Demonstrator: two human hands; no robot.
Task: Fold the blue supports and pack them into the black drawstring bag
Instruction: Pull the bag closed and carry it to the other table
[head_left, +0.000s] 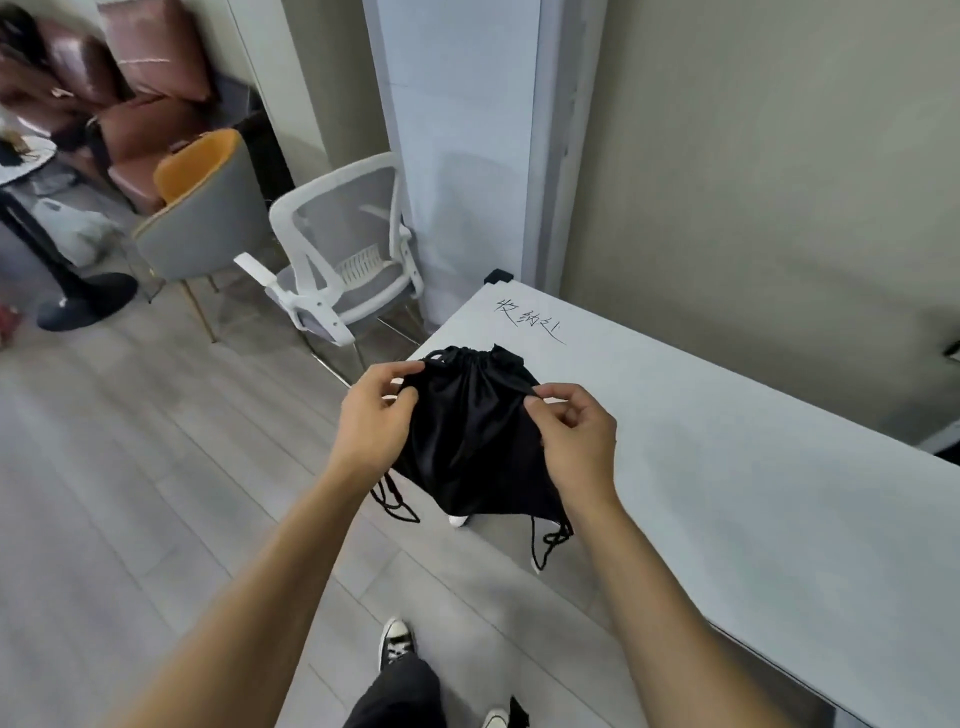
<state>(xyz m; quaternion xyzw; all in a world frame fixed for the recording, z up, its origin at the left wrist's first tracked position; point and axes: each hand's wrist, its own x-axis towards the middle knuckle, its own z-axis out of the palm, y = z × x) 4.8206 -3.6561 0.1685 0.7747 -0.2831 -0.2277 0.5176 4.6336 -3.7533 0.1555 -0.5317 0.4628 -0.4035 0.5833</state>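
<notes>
Black drawstring bag (472, 431) is held up over the near-left corner of the white table (753, 493), mouth at the far end cinched into gathers, cords (395, 501) dangling off the near corners; left hand (371, 415) pinches the left edge of the fabric just below the mouth, right hand (574, 431) pinches the right edge likewise. No blue supports visible anywhere, so I can't tell if they're folded and inside already; the drawn-up mouth suggests packing is done or nearly so. Likely left: setting the bag down, maybe by the handwritten marking (527, 318) at the table's far end.
</notes>
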